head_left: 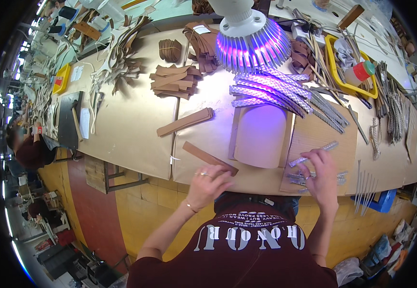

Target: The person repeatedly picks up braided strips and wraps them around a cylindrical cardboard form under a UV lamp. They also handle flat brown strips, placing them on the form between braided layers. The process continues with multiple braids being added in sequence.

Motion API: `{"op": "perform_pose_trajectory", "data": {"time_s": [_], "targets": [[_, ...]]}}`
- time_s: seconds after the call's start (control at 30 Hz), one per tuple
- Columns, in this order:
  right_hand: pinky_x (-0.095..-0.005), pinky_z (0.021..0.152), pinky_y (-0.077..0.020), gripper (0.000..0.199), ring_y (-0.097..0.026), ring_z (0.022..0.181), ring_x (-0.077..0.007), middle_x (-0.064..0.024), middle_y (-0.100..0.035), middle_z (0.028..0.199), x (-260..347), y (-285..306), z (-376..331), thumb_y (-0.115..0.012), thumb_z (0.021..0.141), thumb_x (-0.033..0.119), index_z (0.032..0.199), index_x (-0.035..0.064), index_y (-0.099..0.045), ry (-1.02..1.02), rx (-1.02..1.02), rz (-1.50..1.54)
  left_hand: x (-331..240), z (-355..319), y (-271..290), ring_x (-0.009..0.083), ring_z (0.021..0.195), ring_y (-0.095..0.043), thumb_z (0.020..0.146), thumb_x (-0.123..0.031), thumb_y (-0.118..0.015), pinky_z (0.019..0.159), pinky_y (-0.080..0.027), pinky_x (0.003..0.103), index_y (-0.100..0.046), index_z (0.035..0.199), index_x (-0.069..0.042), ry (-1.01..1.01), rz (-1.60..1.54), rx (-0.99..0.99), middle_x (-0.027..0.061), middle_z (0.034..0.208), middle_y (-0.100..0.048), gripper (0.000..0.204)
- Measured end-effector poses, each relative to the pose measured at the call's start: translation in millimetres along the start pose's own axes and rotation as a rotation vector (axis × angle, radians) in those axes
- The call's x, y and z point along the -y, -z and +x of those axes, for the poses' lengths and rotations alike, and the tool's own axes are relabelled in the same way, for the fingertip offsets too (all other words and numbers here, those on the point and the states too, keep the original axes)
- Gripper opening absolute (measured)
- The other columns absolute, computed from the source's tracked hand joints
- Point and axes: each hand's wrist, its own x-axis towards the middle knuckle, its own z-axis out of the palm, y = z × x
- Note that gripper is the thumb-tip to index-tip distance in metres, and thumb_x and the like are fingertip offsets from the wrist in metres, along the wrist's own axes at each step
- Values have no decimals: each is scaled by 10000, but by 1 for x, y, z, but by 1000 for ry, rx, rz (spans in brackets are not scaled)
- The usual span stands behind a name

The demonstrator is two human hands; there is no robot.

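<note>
My left hand [209,184] is at the table's near edge, its fingers bent and closed over the near end of a flat brown leather-like strip [202,154]. Whether that strip is lifted off the table I cannot tell. On the right, my right hand [320,174] pinches a short silvery braided strip [300,161] between thumb and fingers. Below that hand several more braided pieces [340,178] lie on a cardboard sheet [321,132]. Between my hands is a rounded tan panel [261,137], under a lamp [251,41] with a purple glow.
Long braided strips [271,91] lie beneath the lamp. Brown strip stacks [175,80] and a folded strip bundle [187,121] are to the left. A yellow basket [332,53] holds a bottle [359,73] at the back right. Thin rods [365,188] overhang the table's near right edge.
</note>
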Motion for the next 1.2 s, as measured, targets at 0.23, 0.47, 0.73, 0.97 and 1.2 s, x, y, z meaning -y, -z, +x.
{"op": "perform_pose_trajectory", "data": {"time_s": [0.23,0.47,0.73,0.97,1.2], "targets": [[-402,824,-437,202,-573,936,-289,-95,-609,917,51,-41,-20,-684,871,272,946,84,-681,291,427,35,-9,5,-22,276,958,-607,815,-84,-714,841,-476,397,-696,995,-39,159,-117,-42,87,1017,-625,187],[-379,837,-422,305,-556,977,-261,-80,-597,951,58,-80,-17,-639,891,295,1115,89,-647,411,423,-150,-8,5,-16,267,947,-617,821,-77,-704,852,-478,397,-694,989,-18,70,-42,-45,90,1016,-629,178],[-409,880,-425,436,-541,1078,-266,-114,-561,1091,56,-96,-20,-614,871,247,1284,106,-604,475,306,-380,-12,10,-19,260,917,-615,835,-111,-695,831,-480,408,-690,987,-52,142,-65,-31,81,972,-613,163],[-391,877,-415,471,-530,1043,-251,-98,-544,1045,56,-98,-20,-570,835,170,1295,73,-601,537,252,-402,6,19,-11,298,931,-588,848,-132,-674,840,-467,419,-657,950,-49,137,-222,151,101,970,-584,133],[-440,920,-420,459,-546,1069,-255,-108,-556,1064,57,-101,-20,-595,882,253,1319,115,-589,518,285,-445,12,26,-6,316,984,-564,852,-141,-664,868,-448,425,-642,932,-53,139,-256,258,108,1022,-566,121]]}}
